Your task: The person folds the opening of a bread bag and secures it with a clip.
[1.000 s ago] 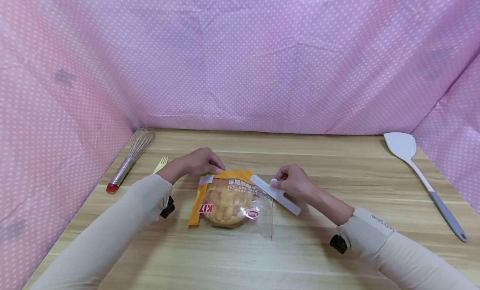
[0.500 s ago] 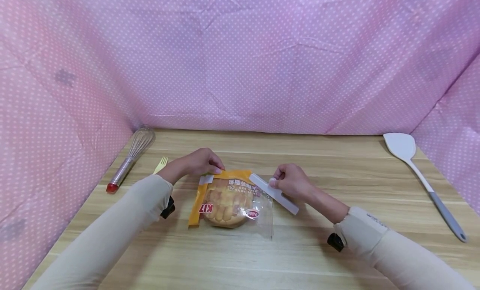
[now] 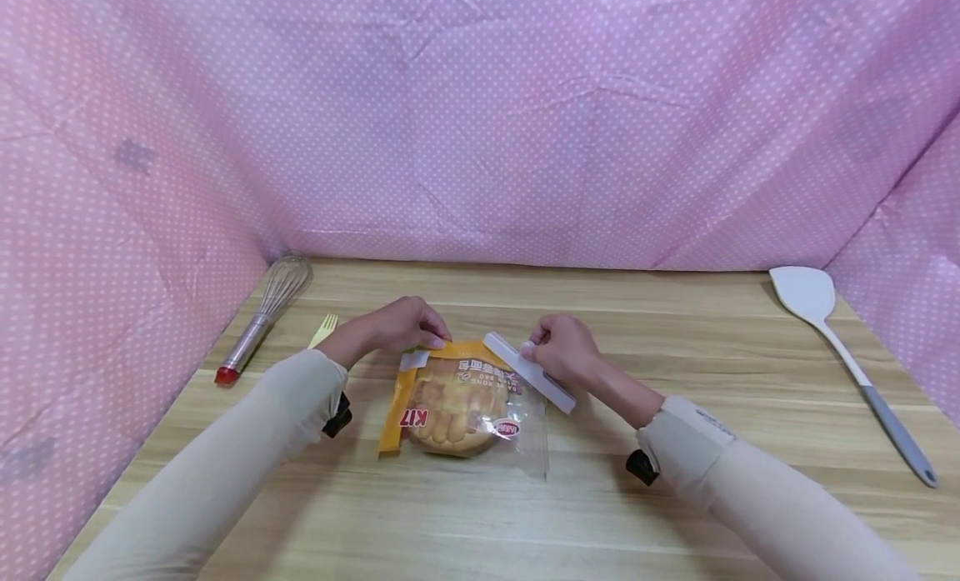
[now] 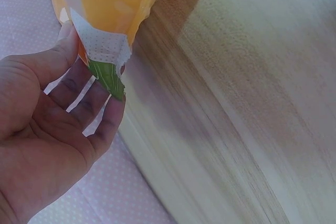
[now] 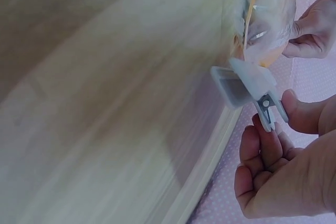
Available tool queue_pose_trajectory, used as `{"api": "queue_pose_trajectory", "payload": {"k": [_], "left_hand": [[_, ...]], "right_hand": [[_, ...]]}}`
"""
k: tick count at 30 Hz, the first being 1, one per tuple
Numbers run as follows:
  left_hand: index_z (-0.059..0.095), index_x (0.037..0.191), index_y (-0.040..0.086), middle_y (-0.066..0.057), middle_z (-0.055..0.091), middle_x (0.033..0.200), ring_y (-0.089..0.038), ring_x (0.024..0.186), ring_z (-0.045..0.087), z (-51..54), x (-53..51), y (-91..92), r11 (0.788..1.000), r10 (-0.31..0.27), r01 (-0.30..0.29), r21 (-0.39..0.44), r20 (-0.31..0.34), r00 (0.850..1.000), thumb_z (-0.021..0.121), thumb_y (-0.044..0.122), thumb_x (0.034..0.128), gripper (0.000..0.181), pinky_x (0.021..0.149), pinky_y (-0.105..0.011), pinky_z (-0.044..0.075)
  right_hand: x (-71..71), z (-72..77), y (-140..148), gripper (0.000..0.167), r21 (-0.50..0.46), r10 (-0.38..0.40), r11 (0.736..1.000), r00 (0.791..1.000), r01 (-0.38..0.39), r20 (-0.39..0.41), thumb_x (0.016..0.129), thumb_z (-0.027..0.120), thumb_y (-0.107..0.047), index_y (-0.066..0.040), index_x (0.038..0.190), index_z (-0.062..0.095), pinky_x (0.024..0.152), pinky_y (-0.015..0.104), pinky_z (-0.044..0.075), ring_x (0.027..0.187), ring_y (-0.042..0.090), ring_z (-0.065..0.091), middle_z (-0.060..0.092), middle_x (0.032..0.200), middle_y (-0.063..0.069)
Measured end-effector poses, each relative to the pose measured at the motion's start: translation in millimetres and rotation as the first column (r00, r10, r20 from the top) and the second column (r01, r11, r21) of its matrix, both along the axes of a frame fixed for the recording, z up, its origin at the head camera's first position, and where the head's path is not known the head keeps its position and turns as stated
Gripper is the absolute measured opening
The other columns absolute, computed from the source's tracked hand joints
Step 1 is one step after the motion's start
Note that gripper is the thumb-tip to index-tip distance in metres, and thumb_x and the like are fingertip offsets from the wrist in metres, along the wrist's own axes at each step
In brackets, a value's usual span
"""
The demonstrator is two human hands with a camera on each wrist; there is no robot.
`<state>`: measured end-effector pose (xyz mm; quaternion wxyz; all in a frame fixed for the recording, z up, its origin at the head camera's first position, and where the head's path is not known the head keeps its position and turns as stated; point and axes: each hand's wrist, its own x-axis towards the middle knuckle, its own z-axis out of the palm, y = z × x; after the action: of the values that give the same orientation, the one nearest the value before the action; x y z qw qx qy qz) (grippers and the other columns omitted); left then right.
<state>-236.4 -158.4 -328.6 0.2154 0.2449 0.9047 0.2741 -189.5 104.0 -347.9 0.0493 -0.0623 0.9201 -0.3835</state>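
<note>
A packaged bread bun in a clear and orange bag lies on the table. My left hand pinches the bag's far left corner. In the left wrist view, thumb and fingers hold that orange corner, which has a white patch and a green tip. My right hand pinches a long white bag clip by its grip tabs. The clip lies slantwise at the bag's far right corner. In the right wrist view the clip has its two long bars spread apart, close to the bag's edge; whether they straddle it I cannot tell.
A whisk with a red handle end lies at the left. A pale yellow fork is partly hidden behind the left forearm. A white spatula with a grey handle lies at the right. Pink dotted cloth encloses the table.
My right hand has moved left and slightly away from me, bringing the clip onto the bag's far right corner. The left hand and the bag have hardly moved.
</note>
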Motion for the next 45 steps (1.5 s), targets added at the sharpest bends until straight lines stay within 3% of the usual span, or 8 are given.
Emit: {"api": "queue_pose_trajectory", "payload": {"k": [9,23,45], "left_hand": [[0.075,0.098,0.004,-0.004,0.073,0.093,-0.013,0.087,0.062,-1.9,-2.1,-1.1,1.000,-0.027,0.027,0.009,-0.024,0.999,0.067,0.008,0.0892,0.013,0.079,-0.030,0.050],[0.075,0.098,0.004,-0.005,0.073,0.095,-0.014,0.089,0.063,-1.7,-1.8,-0.1,1.000,-0.004,0.004,0.004,-0.005,1.000,0.067,0.008,0.0892,0.013,0.082,-0.031,0.050],[0.075,0.099,0.004,-0.004,0.072,0.094,-0.013,0.085,0.061,-1.7,0.3,-0.6,1.000,-0.014,0.014,0.004,-0.012,1.000,0.066,0.008,0.0901,0.013,0.078,-0.029,0.050]], "right_hand": [[-5.7,0.1,-5,0.011,-0.015,-0.005,1.000,1.000,0.005,-0.007,0.082,0.072,-0.009,-0.004,0.075,0.064,0.062,0.026,0.041,0.071,0.018,0.054,0.062,0.073,0.005],[-11.0,-3.5,-5,0.012,-0.059,0.013,0.998,0.999,-0.011,0.030,0.084,0.072,-0.014,-0.003,0.080,0.067,0.061,0.025,0.043,0.070,0.016,0.054,0.062,0.075,0.005],[-7.7,-7.0,-3,0.017,-0.024,0.046,0.999,0.998,-0.047,-0.041,0.086,0.073,-0.017,-0.002,0.093,0.071,0.064,0.026,0.044,0.076,0.017,0.056,0.065,0.081,0.005]]}}
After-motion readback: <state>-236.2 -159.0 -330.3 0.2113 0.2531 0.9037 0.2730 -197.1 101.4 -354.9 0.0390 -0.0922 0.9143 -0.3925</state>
